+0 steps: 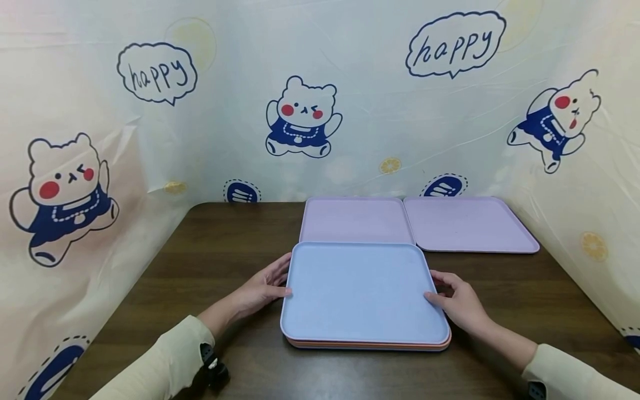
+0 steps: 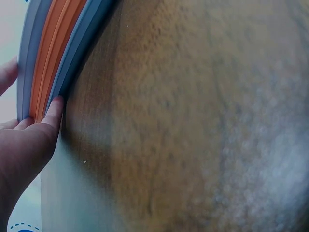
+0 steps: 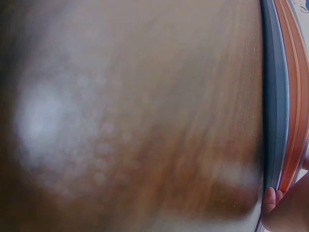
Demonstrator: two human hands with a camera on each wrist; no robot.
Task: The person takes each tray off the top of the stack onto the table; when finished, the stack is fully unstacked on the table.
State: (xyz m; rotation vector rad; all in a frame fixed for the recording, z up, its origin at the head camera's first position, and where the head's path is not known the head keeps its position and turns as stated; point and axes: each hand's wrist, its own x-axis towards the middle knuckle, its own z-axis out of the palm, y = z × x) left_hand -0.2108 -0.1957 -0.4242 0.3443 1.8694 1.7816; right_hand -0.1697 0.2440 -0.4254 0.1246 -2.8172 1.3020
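Left hand (image 1: 259, 291) and right hand (image 1: 462, 305) pinch opposite ends of the tray stack (image 1: 360, 291) on the tabletop (image 1: 235, 236), in front of two lilac trays (image 1: 357, 219), an opposed hold presumably keeping it squarely aligned.

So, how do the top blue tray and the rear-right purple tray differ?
The blue tray tops a stack; the purple tray lies farther back on the table. The left hand and right hand grip the blue tray's stack; neither touches the purple tray. Both trays have rounded corners.

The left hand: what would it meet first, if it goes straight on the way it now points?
Most likely the stack of trays; the left hand is touching its side.
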